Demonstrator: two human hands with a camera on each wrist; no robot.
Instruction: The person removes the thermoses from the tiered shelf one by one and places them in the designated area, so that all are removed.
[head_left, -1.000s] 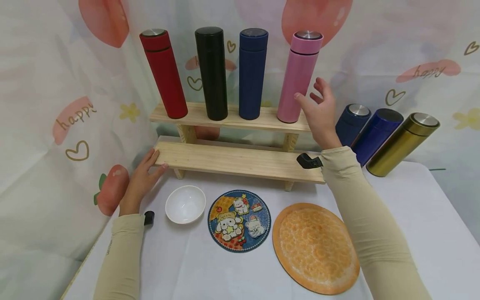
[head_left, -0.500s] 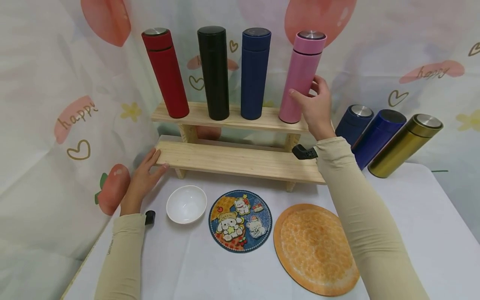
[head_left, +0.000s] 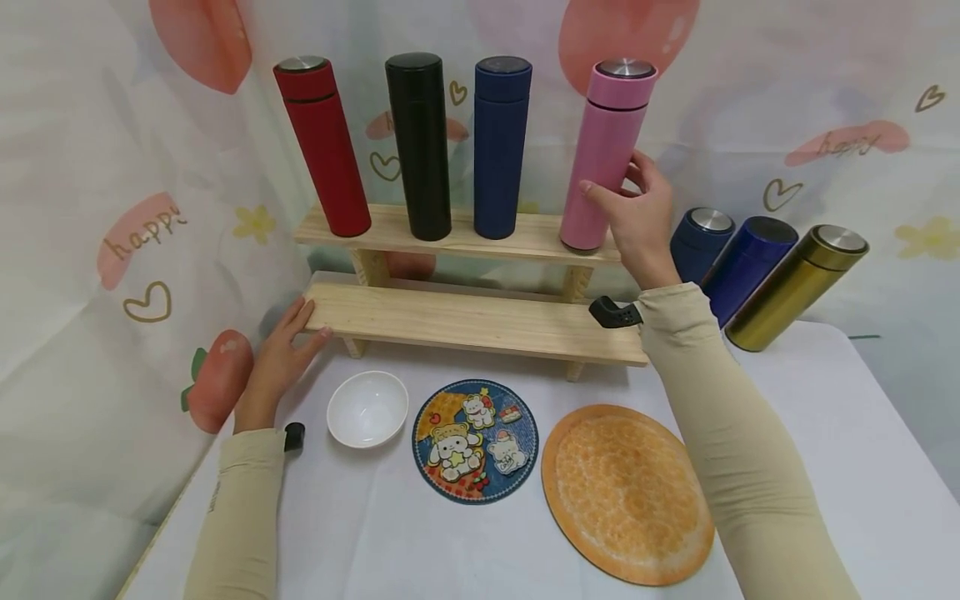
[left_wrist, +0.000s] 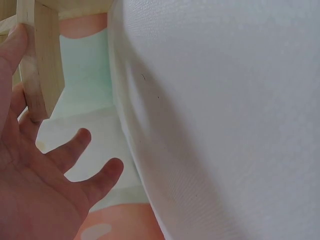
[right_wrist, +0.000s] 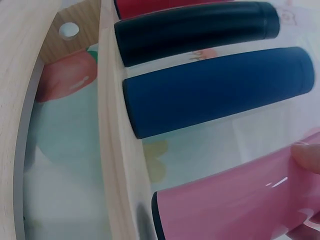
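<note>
My right hand (head_left: 643, 215) grips the pink thermos (head_left: 609, 146) low on its body, thumb at the front and fingers round the far side. The thermos stands at the right end of the upper shelf, its base close to the front edge; in the right wrist view a narrow gap seems to show under the base. My left hand (head_left: 281, 354) holds the left end of the lower shelf of the wooden rack (head_left: 472, 321) between thumb and fingers, with two fingers spread free in the left wrist view. Left of the pink thermos stand blue (head_left: 502, 150), black (head_left: 420, 150) and red (head_left: 326, 150) thermoses.
Dark blue (head_left: 701, 246), violet-blue (head_left: 750, 267) and gold (head_left: 798, 287) thermoses stand at the rack's right. In front lie a white bowl (head_left: 367, 410), a round cartoon mat (head_left: 476, 442) and an orange round mat (head_left: 628, 496). A printed curtain hangs behind and left.
My right hand has closed on the pink thermos, which has shifted slightly right along the upper shelf and appears a little raised. The left hand stays at the lower shelf's end.
</note>
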